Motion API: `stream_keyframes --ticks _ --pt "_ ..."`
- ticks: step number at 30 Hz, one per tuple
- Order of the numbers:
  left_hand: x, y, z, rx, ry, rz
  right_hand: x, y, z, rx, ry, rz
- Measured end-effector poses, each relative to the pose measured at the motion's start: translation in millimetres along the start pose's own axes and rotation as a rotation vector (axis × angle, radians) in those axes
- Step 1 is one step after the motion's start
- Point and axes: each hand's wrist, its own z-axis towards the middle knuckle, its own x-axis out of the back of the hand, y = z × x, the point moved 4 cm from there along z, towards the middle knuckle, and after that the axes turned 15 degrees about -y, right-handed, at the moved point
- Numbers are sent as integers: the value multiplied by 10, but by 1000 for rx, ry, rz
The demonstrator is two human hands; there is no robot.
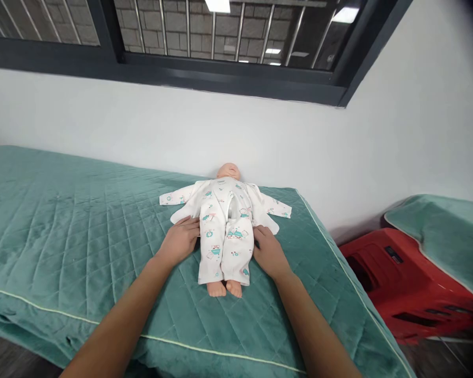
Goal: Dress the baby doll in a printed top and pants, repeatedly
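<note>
A wide bed covered in a teal quilted velvet bedspread (pixel 63 220) with pale piping fills the left and middle of the scene, its soft flat top giving a padded surface for what lies on it. The person's left hand (pixel 180 240) lies palm down, fingers spread and loose, gripping nothing; its fingertips touch the left edge of the white printed cotton baby sleepsuit (pixel 224 231) at hip level, as if steadying the cloth against the bedspread. The sleepsuit is worn by a small pale plastic baby doll (pixel 228 171), which lies on its back near the far right part of the bed with its head toward the white wall (pixel 378 147) and its 2 bare feet (pixel 224 288) pointing toward the person. The sleeves are spread flat outward to left and right, with no doll hands showing at the cuffs, and the front is open down the middle in a narrow gap, so the garment sits loosely around the body. The right hand (pixel 268 251) mirrors the other: flat, open, holding nothing, fingertips resting against the right edge of the sleepsuit. Together the 2 hands bracket the doll's legs. To the far right, apart from the bed, a red moulded plastic object (pixel 402 283) sits low, partly under another teal quilted cover (pixel 441 231).
</note>
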Motion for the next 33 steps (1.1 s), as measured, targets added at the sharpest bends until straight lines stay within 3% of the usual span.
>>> stream_keyframes --ticks 7,10,14,20,24,29,33 --pt "-76 -41 -149 57 -34 -88 -29 28 41 -51 -79 -71" --pt "-78 -91 -141 87 33 -105 -20 24 48 -71 -89 -87" --pt "-35 -188 -159 261 172 -40 -7 39 48 -103 -72 -75" --pt "18 -193 -152 426 99 44 28 50 53 -163 -64 -74" --pt "81 -162 -207 511 166 120 28 53 51 -159 -54 -65" --pt "78 -167 -218 487 178 128 15 84 57 -145 -29 -13" --pt "126 -75 -271 392 277 -27 77 60 -4 -90 113 171"
